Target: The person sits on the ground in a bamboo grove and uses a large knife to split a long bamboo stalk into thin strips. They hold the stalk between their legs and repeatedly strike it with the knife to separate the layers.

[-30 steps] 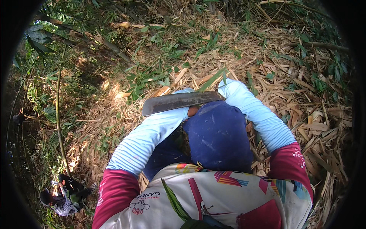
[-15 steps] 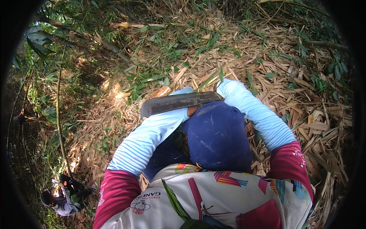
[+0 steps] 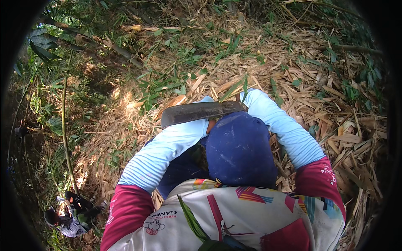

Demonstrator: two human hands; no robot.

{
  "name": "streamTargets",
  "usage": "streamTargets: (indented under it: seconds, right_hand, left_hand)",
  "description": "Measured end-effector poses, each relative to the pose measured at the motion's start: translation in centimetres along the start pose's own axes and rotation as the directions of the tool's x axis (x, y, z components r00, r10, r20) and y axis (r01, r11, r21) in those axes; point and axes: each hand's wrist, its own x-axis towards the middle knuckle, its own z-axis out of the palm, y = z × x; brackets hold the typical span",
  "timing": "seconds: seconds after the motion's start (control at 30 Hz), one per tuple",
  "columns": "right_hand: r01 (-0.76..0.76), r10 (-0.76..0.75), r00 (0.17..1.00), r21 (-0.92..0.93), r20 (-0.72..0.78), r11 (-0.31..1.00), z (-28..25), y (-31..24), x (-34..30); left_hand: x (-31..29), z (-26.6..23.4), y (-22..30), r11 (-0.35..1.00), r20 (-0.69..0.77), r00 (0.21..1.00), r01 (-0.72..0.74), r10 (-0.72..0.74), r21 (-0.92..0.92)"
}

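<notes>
A machete (image 3: 197, 112) with a broad, dark, worn blade lies across the front of my bent knee (image 3: 240, 150), its wide end pointing left above my left forearm. The blade's narrow end meets the cuff of my right hand (image 3: 238, 97), which appears closed on the handle; knee and sleeve cover most of its fingers. Only a bit of skin shows of my left hand (image 3: 211, 124), under the blade beside the knee, and its fingers are hidden. Narrow green leaves (image 3: 234, 88) stick up just beyond the blade, close to my right cuff.
Dry bamboo leaves (image 3: 301, 92) cover the ground, with green shoots (image 3: 161, 90) ahead. A thin upright stem (image 3: 65, 125) stands at left. Another person (image 3: 71, 217) is low at the far left. A fallen pole (image 3: 113, 50) lies at the upper left.
The machete blade has shifted slightly to the right, and its tip has drawn in. My left forearm has moved slightly with it; my right cuff has shifted a little.
</notes>
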Motion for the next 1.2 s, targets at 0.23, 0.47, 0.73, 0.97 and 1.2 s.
streamTargets:
  seconds: [0.23, 0.47, 0.73, 0.97, 1.2]
  right_hand:
    - [-0.207, 0.257, 0.948, -0.253, 0.185, 0.945, -2.1, -2.6, 0.6]
    - [-0.391, 0.467, 0.842, -0.293, 0.27, 0.873, -1.2, -0.6, 2.1]
    - [-0.219, 0.239, 0.967, -0.199, 0.083, 0.955, -1.1, -1.2, 0.5]
    - [-0.072, 0.061, 0.996, -0.211, -0.058, 0.975, -0.9, -2.2, -0.3]
    - [-0.051, 0.064, 0.996, -0.202, 0.056, 0.978, -0.6, -1.5, 1.1]
  left_hand:
    - [-2.0, -2.5, 1.9, 0.987, -0.055, 0.996, 0.075, -0.068, 0.14]
    - [-1.4, -1.8, 2.0, 0.968, -0.099, 0.987, 0.146, -0.128, 0.202]
    - [-1.6, -3.8, 3.8, 0.743, 0.076, 0.922, 0.353, -0.38, -0.568]
    - [0.0, -0.9, -1.7, 0.896, 0.027, 0.902, 0.432, -0.432, -0.107]
    - [-0.7, -2.2, -0.2, 0.876, 0.09, 0.939, 0.341, -0.331, -0.341]
